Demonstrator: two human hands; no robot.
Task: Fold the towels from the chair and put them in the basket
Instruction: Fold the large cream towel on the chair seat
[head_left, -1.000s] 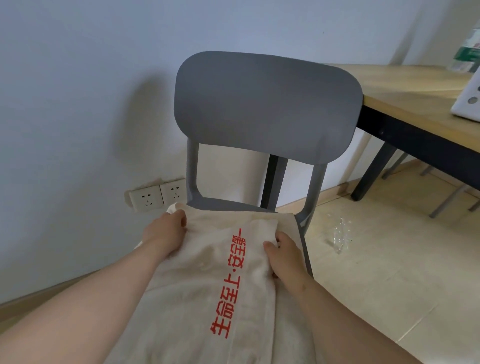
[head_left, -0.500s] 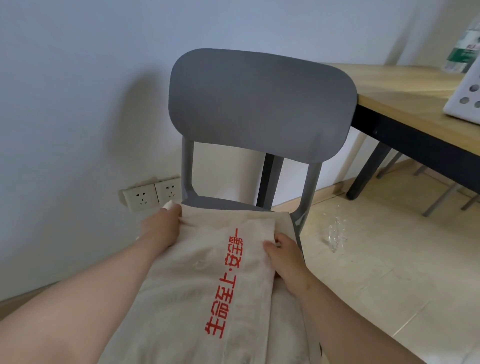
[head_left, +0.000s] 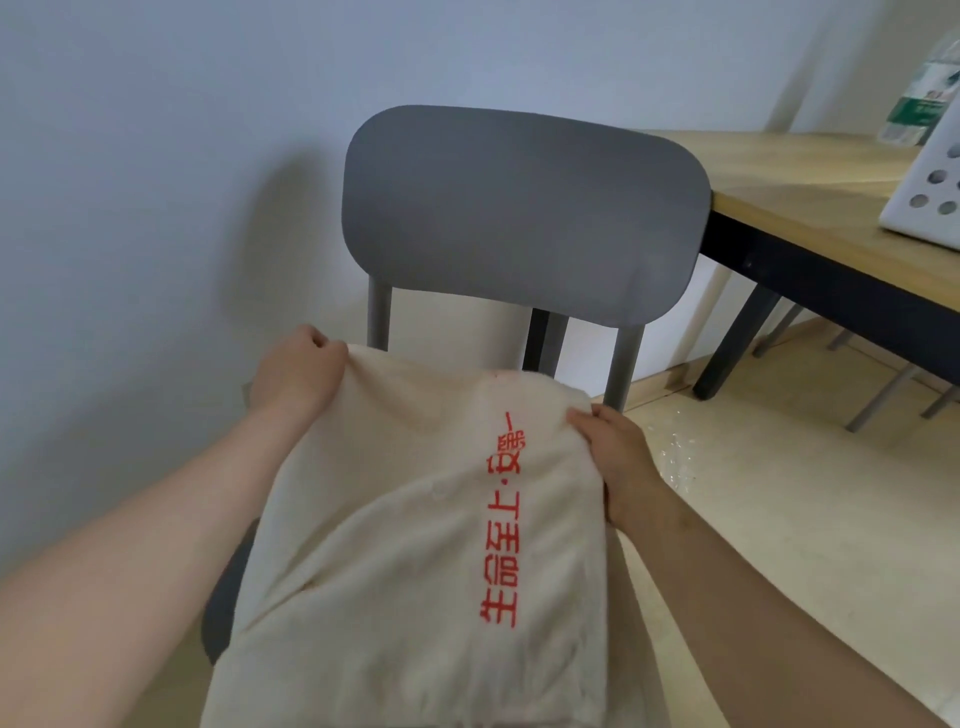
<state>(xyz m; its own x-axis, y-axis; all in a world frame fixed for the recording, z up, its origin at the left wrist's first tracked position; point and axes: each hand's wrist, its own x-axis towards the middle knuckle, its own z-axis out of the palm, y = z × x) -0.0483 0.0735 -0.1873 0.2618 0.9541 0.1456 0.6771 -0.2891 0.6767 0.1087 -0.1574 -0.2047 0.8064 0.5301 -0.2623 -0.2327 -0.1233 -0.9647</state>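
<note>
A cream towel with a line of red characters lies over the seat of a grey chair. My left hand grips the towel's far left corner in a fist and holds it raised off the seat. My right hand pinches the far right corner, lower down. The far edge sags between the two hands. A white basket with round holes stands on the wooden table at the right edge, only partly in view.
The wooden table with black legs stands right of the chair. A plastic bottle with a green label is behind the basket. A crumpled clear bottle lies on the tiled floor. A pale wall is close behind the chair.
Both hands have lifted the towel's far edge off the seat and drawn it toward me. The left hand rose higher and now covers the wall sockets.
</note>
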